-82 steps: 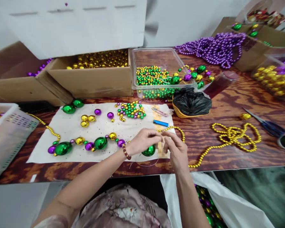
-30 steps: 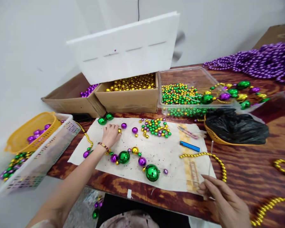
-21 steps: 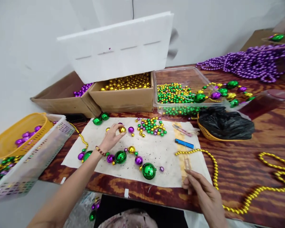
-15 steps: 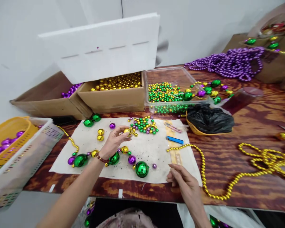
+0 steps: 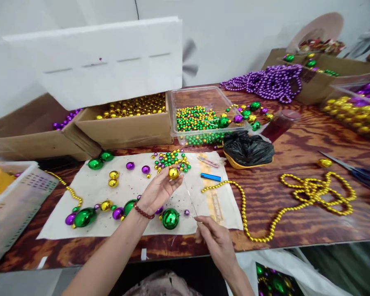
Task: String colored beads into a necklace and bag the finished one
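My left hand [image 5: 162, 185] holds a gold ball [image 5: 173, 173] at its fingertips, above the white cloth [image 5: 92, 187]. Lower right, the fingers of my right hand [image 5: 214, 234] pinch a thin needle-like strand [image 5: 191, 200] that slants up toward the gold ball. Beneath my left wrist runs a row of strung balls, partly hidden by the arm, with a large green ball [image 5: 170, 218] at its right end and a small purple bead [image 5: 186, 212] beside it. A pile of small beads [image 5: 172, 158] lies just beyond my left hand.
A blue lighter [image 5: 210, 177] and gold bead chain [image 5: 243, 205] lie to the right, with scissors [image 5: 351, 166] farther out. Behind are a cardboard box [image 5: 126, 131], a clear bin [image 5: 174, 133] and a black-bagged basket [image 5: 248, 150]. White crate [image 5: 21, 209] at left.
The view has swung right. My left hand has turned palm up, with the gold ball raised in its fingers. The thin strand now shows between my hands; a second purple ball shows on the cloth.
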The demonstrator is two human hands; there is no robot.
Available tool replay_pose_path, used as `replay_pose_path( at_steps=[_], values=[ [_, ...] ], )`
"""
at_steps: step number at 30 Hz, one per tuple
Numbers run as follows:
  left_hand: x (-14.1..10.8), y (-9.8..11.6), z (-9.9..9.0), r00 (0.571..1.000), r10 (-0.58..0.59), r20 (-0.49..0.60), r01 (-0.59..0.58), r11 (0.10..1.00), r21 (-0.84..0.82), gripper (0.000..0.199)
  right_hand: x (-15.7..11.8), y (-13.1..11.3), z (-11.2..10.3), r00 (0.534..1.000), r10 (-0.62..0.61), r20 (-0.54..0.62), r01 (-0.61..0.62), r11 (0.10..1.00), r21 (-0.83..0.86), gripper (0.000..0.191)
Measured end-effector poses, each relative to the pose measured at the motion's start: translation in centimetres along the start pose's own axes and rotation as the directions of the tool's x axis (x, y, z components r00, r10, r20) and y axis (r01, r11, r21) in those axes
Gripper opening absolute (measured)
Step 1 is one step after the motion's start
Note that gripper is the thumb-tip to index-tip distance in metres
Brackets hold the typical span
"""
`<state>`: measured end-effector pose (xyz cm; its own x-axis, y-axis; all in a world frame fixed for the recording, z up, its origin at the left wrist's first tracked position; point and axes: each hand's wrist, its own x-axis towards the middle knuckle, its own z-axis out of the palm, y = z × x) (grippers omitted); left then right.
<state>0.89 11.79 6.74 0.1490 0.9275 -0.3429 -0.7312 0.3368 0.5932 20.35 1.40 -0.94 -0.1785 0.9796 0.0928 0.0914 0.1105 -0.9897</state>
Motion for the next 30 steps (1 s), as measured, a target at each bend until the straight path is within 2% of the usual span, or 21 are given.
replay_pose_path(
  at_steps=[5, 8, 19, 26, 30],
  values=[
    [0.1, -0.6, 1.2, 0.989, -0.061, -0.137, 0.053, 0.997, -0.061, 0.027, -0.5, 0.2, 0.2, 0.999, -0.047, 0.011, 0.048, 0.995, -0.086, 0.021],
    [-0.1, -0.9, 1.4, 0.985, -0.054, -0.165, 0.044, 0.997, -0.065, 0.029, -0.6, 0.1, 0.3, 0.998, -0.056, 0.006, 0.057, 0.992, -0.115, 0.021],
    [-0.4, -1.2, 0.7, 0.992, -0.035, -0.125, 0.031, 0.999, -0.033, 0.015, -0.9, 0.1, 0.7, 1.000, -0.015, 0.008, 0.016, 0.996, -0.088, 0.025],
    [-0.6, -1.3, 0.1, 0.999, 0.029, -0.019, -0.027, 0.996, 0.081, 0.026, -1.0, 0.6, 1.0, 0.999, 0.033, 0.006, -0.033, 0.998, -0.057, 0.027],
    [-1.4, -2.4, 0.1, 0.997, 0.060, 0.045, -0.067, 0.981, 0.181, 0.034, -0.2, 0.4, 1.6, 0.999, 0.042, -0.011, -0.042, 0.999, -0.017, 0.026]
  ],
)
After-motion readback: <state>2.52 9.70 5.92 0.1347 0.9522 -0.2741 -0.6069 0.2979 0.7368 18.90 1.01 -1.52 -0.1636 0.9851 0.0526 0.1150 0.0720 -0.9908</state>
